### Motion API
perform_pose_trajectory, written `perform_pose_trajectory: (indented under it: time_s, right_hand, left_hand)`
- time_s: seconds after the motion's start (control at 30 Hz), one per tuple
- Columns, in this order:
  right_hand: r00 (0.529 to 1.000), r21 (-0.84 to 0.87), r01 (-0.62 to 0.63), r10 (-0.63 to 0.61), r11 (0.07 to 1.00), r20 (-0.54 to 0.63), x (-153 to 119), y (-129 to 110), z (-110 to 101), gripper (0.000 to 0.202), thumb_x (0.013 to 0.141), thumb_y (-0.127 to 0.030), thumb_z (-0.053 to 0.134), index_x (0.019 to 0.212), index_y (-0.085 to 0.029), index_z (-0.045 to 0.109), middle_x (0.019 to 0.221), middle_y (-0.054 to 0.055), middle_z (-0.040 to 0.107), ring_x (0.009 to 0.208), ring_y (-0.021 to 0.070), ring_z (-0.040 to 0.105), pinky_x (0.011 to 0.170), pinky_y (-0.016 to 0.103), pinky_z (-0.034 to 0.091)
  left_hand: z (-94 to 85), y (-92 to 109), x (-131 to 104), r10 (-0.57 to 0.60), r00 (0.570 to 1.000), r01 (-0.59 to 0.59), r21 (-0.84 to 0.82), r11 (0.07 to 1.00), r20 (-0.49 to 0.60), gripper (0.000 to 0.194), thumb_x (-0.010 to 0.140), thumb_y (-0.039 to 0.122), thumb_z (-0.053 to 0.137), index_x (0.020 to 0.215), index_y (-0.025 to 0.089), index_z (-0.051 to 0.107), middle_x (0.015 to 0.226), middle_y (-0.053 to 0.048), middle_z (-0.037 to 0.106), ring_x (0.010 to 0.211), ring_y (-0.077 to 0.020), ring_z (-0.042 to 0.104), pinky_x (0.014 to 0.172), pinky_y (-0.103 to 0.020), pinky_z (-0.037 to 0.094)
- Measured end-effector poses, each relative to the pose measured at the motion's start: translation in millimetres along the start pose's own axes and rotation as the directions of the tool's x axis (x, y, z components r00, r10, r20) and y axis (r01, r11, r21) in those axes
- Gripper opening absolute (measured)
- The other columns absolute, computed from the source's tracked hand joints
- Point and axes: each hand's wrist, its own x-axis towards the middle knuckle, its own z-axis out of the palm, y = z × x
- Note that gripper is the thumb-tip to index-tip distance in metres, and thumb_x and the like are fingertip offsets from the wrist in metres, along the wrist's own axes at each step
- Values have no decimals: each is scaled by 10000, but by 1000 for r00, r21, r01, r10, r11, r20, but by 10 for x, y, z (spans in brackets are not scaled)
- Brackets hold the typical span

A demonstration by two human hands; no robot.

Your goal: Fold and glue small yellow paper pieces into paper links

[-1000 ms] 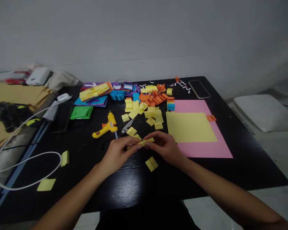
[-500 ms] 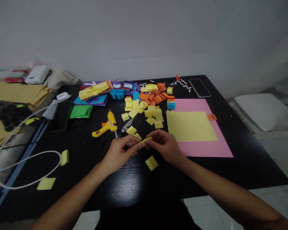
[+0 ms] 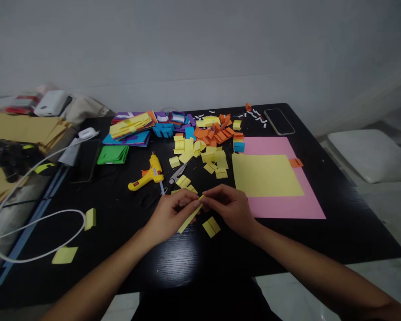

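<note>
Between my two hands is a narrow yellow paper strip (image 3: 189, 218), slanting down toward the table's front. My left hand (image 3: 170, 213) pinches it with thumb and fingers. The fingertips of my right hand (image 3: 230, 206) close on its upper end, touching the left fingertips. Just below the right hand lies a creased yellow paper piece (image 3: 211, 227). Beyond my hands are scissors (image 3: 177, 174), partly hidden, and folded yellow pieces (image 3: 183, 181). A yellow glue gun (image 3: 147, 173) rests behind my left hand.
Orange folded papers (image 3: 217, 133) and colored stacks (image 3: 130, 127) lie at the black table's back. A yellow sheet (image 3: 269, 176) covers part of a pink sheet (image 3: 287, 208) at right. Phones (image 3: 279, 122) lie on both sides. A white cable (image 3: 36, 258) loops at left.
The yellow strip now shows at greater length, extending down and left below my left fingers. Both hands have shifted slightly, still closed on it.
</note>
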Motion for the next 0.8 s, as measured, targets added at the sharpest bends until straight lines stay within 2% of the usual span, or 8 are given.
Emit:
perform_pose_trajectory:
  time_s: [0.2, 0.4, 0.53, 0.63, 0.8]
  right_hand:
    - [993, -96, 115, -112, 989, 32, -18, -20, -18, 136, 825, -299, 831, 939, -227, 815, 845, 34, 792, 739, 166, 747, 676, 288, 624]
    - [976, -119, 208, -198, 971, 87, -35, -36, -16, 124, 845, -241, 816, 968, -243, 827, 888, 38, 782, 775, 155, 745, 678, 260, 608]
    - [979, -74, 181, -172, 981, 112, -46, -23, -20, 185, 823, -235, 835, 1006, -243, 816, 897, 34, 790, 772, 159, 759, 697, 266, 627]
    - [986, -67, 143, -136, 988, 96, -46, -22, -24, 150, 817, -255, 842, 962, -236, 808, 853, 25, 798, 748, 161, 762, 708, 276, 636]
    - [978, -127, 201, -193, 971, 74, -28, -27, -30, 94, 815, -256, 848, 902, -239, 816, 834, 24, 794, 741, 159, 748, 680, 264, 614]
  left_hand:
    - [9, 33, 3, -68, 998, 65, -157, 985, -14, 258, 937, 386, 697, 899, 132, 670, 770, -25, 732, 590, -99, 684, 573, -200, 582]
    - [3, 68, 6, -111, 994, 111, -211, 971, 12, 295, 898, 409, 744, 881, 121, 680, 738, -21, 735, 557, -95, 682, 531, -187, 577]
    - [-9, 56, 1, -113, 994, 110, -258, 960, 3, 285, 900, 393, 749, 856, 120, 681, 731, -21, 738, 546, -88, 678, 535, -189, 581]
    - [-18, 42, -5, -125, 992, 119, -273, 955, -5, 272, 903, 383, 748, 866, 121, 686, 719, -21, 740, 538, -89, 680, 524, -184, 580]
    - [-25, 26, -10, -130, 991, 123, -264, 957, -10, 253, 905, 366, 749, 863, 123, 692, 719, -23, 740, 537, -90, 679, 516, -185, 582]
